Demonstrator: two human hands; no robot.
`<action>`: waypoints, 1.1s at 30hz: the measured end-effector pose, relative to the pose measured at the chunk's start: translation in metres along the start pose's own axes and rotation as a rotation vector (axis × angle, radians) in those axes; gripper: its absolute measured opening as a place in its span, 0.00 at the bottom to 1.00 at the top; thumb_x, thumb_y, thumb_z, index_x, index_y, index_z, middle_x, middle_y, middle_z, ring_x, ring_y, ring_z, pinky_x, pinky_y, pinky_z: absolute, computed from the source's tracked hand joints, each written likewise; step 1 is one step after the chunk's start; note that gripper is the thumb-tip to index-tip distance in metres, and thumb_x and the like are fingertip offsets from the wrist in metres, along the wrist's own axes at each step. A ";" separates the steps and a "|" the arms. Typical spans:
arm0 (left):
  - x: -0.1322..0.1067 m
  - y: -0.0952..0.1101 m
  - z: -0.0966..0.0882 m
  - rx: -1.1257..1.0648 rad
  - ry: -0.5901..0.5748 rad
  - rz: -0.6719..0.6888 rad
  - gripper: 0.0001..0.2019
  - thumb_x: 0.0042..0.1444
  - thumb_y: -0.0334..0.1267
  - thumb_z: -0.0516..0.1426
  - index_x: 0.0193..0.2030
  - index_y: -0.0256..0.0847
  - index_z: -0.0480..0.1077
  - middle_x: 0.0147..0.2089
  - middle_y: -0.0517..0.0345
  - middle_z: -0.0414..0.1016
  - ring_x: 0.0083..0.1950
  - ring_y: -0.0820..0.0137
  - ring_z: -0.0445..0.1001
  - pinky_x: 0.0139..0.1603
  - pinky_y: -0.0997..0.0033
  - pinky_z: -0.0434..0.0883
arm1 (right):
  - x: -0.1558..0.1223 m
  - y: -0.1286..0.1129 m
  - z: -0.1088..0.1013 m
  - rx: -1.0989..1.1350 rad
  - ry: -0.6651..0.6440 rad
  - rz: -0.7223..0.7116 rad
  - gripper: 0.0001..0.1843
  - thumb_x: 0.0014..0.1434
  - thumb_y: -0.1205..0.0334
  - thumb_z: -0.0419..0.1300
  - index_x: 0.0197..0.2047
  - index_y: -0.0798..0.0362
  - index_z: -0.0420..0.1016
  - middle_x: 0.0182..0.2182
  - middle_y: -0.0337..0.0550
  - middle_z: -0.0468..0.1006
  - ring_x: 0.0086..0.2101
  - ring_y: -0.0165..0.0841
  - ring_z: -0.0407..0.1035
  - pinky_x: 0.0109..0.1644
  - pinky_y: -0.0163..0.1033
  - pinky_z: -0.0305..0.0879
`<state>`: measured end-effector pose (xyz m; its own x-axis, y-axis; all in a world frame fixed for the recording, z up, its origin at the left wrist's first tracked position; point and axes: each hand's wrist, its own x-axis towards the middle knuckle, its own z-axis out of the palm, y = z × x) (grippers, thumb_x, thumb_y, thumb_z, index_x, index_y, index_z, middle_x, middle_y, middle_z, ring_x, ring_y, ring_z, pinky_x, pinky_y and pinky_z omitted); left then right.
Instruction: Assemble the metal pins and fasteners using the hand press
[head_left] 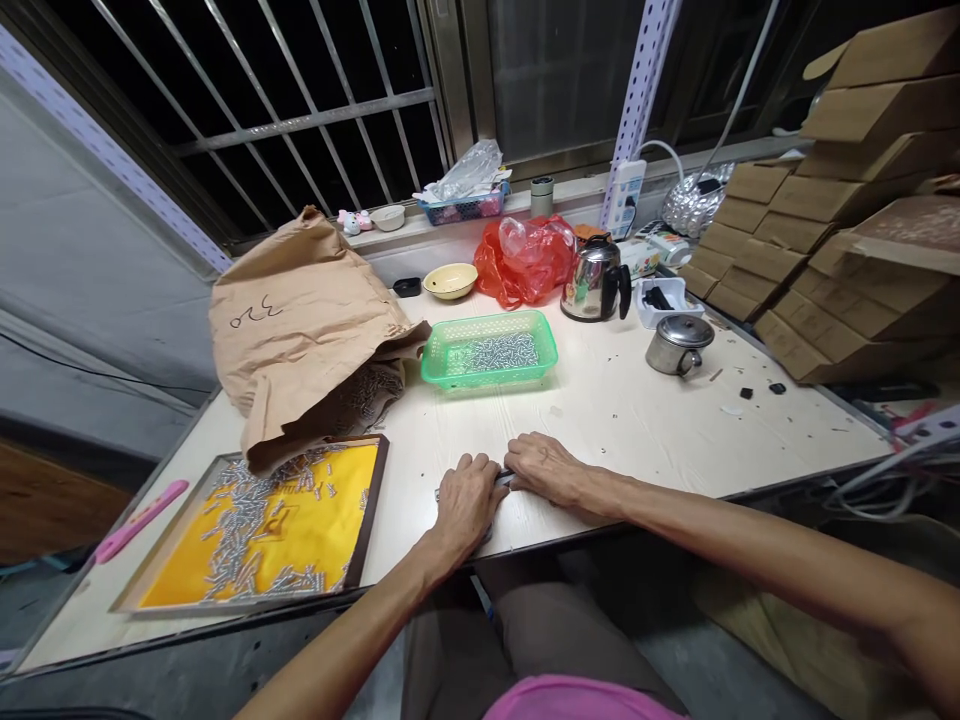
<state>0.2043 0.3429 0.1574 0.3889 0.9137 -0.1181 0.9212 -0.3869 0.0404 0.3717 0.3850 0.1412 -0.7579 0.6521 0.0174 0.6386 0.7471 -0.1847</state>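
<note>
Near the front edge of the table, my left hand (468,502) and my right hand (545,468) are close together, fingers curled and closed. Between them shows a short piece of a slim grey-and-dark object (505,478); my fingers cover the rest, so its kind cannot be made out. Beyond my hands stands a green plastic basket (491,379) with many small metal pieces (506,351) in it. To the left lies a shallow tray (375,500) lined with yellow cloth (341,520), with small screw-like metal pieces (240,525) scattered over it.
A large brown paper bag (300,320) lies open above the tray, more pieces inside. A pink-handled tool (142,520) rests at far left. Behind are a cream bowl (450,283), red plastic bag (517,265), kettle (592,280) and lidded metal cup (679,345). Cardboard boxes (847,230) are stacked right.
</note>
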 end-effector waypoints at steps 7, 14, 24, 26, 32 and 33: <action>-0.026 0.024 0.038 -0.078 0.233 0.027 0.19 0.60 0.26 0.52 0.58 0.35 0.58 0.60 0.46 0.58 0.61 0.55 0.55 0.59 0.54 0.63 | 0.008 0.022 -0.013 0.157 0.003 -0.027 0.05 0.64 0.63 0.62 0.41 0.56 0.74 0.36 0.44 0.70 0.39 0.37 0.64 0.43 0.36 0.57; -0.037 0.055 0.052 -0.243 0.216 0.085 0.16 0.62 0.27 0.49 0.57 0.35 0.61 0.54 0.48 0.65 0.54 0.59 0.64 0.61 0.48 0.61 | 0.029 0.035 -0.002 -0.032 0.089 0.076 0.03 0.62 0.67 0.64 0.35 0.54 0.74 0.35 0.41 0.71 0.40 0.37 0.62 0.43 0.39 0.53; -0.078 0.058 0.047 -0.525 0.416 0.256 0.15 0.64 0.28 0.46 0.56 0.37 0.62 0.54 0.45 0.65 0.57 0.61 0.63 0.56 0.60 0.67 | 0.039 -0.043 -0.016 0.032 -0.042 -0.419 0.02 0.61 0.66 0.62 0.37 0.49 0.74 0.36 0.41 0.69 0.40 0.38 0.59 0.41 0.39 0.53; -0.098 0.047 0.037 -0.584 0.476 0.288 0.12 0.64 0.28 0.46 0.51 0.38 0.65 0.45 0.49 0.69 0.47 0.65 0.69 0.47 0.68 0.70 | 0.033 -0.061 -0.011 0.052 -0.053 -0.553 0.04 0.58 0.65 0.65 0.33 0.52 0.73 0.36 0.41 0.67 0.40 0.38 0.58 0.42 0.41 0.54; -0.128 -0.057 0.001 -0.486 0.637 -0.361 0.11 0.65 0.33 0.47 0.44 0.39 0.70 0.39 0.54 0.70 0.41 0.67 0.70 0.41 0.70 0.67 | 0.030 -0.075 0.010 -0.032 0.022 -0.695 0.09 0.61 0.76 0.58 0.30 0.56 0.67 0.32 0.43 0.66 0.37 0.38 0.59 0.41 0.42 0.56; -0.128 -0.077 0.000 -0.453 0.594 -0.453 0.10 0.64 0.33 0.48 0.42 0.39 0.71 0.39 0.53 0.70 0.41 0.66 0.70 0.42 0.69 0.67 | 0.031 -0.074 0.013 0.002 0.019 -0.701 0.09 0.61 0.78 0.56 0.31 0.56 0.67 0.32 0.43 0.66 0.36 0.37 0.59 0.42 0.41 0.57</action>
<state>0.0837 0.2556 0.1693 -0.1920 0.9302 0.3129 0.8538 0.0011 0.5206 0.2993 0.3478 0.1427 -0.9884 0.0185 0.1507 -0.0006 0.9921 -0.1255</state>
